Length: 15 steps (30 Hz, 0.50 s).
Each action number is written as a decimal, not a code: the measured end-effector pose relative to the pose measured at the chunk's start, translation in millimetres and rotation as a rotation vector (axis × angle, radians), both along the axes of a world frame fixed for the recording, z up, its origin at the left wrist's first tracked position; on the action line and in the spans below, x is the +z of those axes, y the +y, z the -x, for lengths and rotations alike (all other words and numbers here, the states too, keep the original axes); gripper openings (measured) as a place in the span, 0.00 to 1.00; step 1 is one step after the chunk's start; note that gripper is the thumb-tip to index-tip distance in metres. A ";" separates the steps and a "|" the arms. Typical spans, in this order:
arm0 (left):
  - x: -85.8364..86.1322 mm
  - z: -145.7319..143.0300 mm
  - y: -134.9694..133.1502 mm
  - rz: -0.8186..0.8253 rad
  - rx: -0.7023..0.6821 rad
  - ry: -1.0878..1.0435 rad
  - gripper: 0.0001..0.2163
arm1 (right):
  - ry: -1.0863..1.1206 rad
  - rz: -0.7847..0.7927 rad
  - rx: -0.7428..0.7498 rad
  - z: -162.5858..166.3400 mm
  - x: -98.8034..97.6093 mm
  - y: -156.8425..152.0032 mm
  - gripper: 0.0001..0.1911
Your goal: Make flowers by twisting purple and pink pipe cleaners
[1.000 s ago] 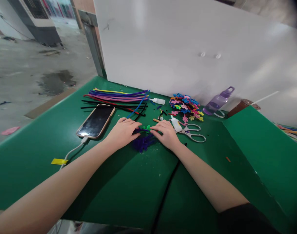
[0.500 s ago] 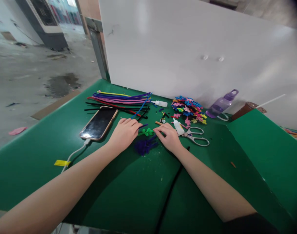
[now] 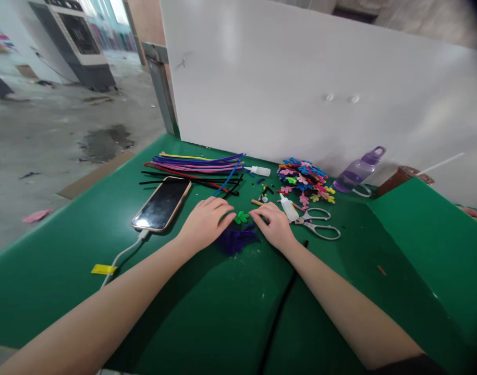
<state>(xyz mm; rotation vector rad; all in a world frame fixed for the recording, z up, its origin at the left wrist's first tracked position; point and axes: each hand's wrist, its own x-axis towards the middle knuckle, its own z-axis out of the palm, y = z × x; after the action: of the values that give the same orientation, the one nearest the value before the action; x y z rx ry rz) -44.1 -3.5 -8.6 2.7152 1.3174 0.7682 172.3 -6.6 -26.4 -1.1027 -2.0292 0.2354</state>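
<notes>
My left hand [image 3: 205,224] and my right hand [image 3: 274,224] rest close together on the green table [image 3: 207,312]. Between their fingertips lies a small green pipe-cleaner piece [image 3: 242,217]. My left fingers are curled and touch its left end; my right fingers are pinched near its right end. Just below, between the two hands, lies a dark purple pipe-cleaner flower [image 3: 235,240]. What the fingers grip is partly hidden.
A phone [image 3: 162,203] on a cable lies left of my hands. Behind it are long pipe cleaners [image 3: 195,164], a small glue bottle [image 3: 259,170], another glue bottle [image 3: 289,209], scissors [image 3: 317,225], a heap of coloured flowers [image 3: 304,177] and a purple water bottle [image 3: 358,171].
The green piece, covered by my fingers a second ago, now shows between the hands. My left fingers have shifted slightly toward it. The view has tilted a little.
</notes>
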 end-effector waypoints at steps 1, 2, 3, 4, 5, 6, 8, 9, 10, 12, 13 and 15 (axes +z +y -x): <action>-1.7 3.2 3.4 -0.014 0.078 -0.005 0.15 | 0.006 0.005 -0.001 0.1 0.1 -0.2 0.09; -3.8 6.5 6.8 -0.033 0.150 -0.007 0.16 | 0.011 0.009 -0.002 0.2 0.1 -0.4 0.09; -6.3 9.6 9.9 -0.043 0.206 -0.004 0.16 | 0.013 0.013 -0.004 0.2 -0.1 -0.5 0.09; -9.0 12.5 12.6 -0.047 0.236 0.007 0.16 | 0.013 0.016 -0.005 0.1 -0.3 -0.6 0.09; -11.7 14.8 14.7 -0.060 0.261 0.013 0.16 | 0.013 0.017 -0.004 0.0 -0.5 -0.7 0.09; -14.2 16.5 16.2 -0.067 0.277 0.019 0.16 | 0.012 0.017 -0.003 -0.1 -0.7 -0.7 0.09; -17.8 18.2 17.4 -0.065 0.282 0.029 0.16 | 0.009 0.016 -0.001 -0.1 -0.8 -0.9 0.09; -18.7 18.3 17.3 -0.064 0.281 0.031 0.16 | 0.008 0.015 -0.001 0.1 -0.7 -1.0 0.09; -19.0 18.1 16.8 -0.066 0.281 0.030 0.15 | 0.006 0.014 0.000 0.3 -0.4 -1.3 0.09; -17.6 17.2 15.3 -0.086 0.294 0.022 0.15 | 0.008 0.009 0.002 1.1 0.4 -2.3 0.09; -16.2 16.5 14.3 -0.101 0.304 0.014 0.15 | 0.014 0.005 0.002 1.5 0.9 -3.0 0.09; -12.2 14.7 12.2 -0.132 0.327 -0.012 0.14 | 0.040 0.000 -0.012 2.3 1.8 -4.7 0.08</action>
<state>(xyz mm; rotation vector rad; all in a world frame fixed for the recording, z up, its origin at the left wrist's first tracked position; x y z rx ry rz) -58.8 8.7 -20.9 2.6154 1.7964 0.9227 170.0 -11.3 -24.6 -1.1012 -1.9865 0.2492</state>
